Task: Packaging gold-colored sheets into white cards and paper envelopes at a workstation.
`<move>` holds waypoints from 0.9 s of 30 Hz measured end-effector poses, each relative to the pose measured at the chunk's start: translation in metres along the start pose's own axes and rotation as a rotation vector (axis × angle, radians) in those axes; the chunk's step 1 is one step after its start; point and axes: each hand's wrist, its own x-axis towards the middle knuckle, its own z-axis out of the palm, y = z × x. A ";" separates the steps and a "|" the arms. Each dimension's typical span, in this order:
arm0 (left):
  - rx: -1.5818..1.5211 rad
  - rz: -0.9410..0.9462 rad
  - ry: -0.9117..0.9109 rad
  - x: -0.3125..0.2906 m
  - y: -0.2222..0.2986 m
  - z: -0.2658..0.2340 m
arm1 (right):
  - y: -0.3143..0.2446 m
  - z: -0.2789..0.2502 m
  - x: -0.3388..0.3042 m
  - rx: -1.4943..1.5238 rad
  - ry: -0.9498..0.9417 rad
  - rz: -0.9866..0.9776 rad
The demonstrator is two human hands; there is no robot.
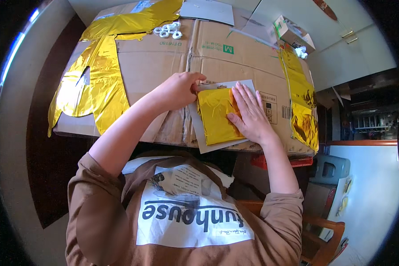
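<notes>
A folded gold foil balloon (215, 117), flat and creased, lies on a pale card (201, 141) near the front edge of the cardboard-covered table. My right hand (251, 113) rests flat on the foil's right side, fingers stretched out together and thumb apart. At the upper left corner of the foil, my left hand (180, 90) is closed, its thumb and fingers pinched at the edge. Its fingertips partly hide what they grip. The card sticks out past the foil along the left, top and bottom.
Unfolded gold foil balloons (104, 84) cover the table's left side and hang over its front edge. Another gold foil piece (302, 95) lies along the right edge. White rings (168, 30), a white sheet (207, 11) and a small box (293, 33) sit farther back. A wooden chair (328, 235) stands at right.
</notes>
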 end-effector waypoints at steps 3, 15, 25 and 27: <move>0.065 -0.068 -0.060 0.009 0.005 -0.003 | -0.002 -0.001 0.000 -0.009 -0.014 -0.002; 0.420 0.332 0.290 -0.042 0.023 0.057 | -0.009 0.002 0.003 -0.092 0.001 -0.007; 0.562 0.355 0.120 -0.037 -0.005 0.070 | -0.006 0.002 -0.001 -0.043 -0.001 0.070; 0.577 0.433 0.092 -0.022 -0.013 0.057 | -0.012 0.005 0.002 -0.047 0.024 0.153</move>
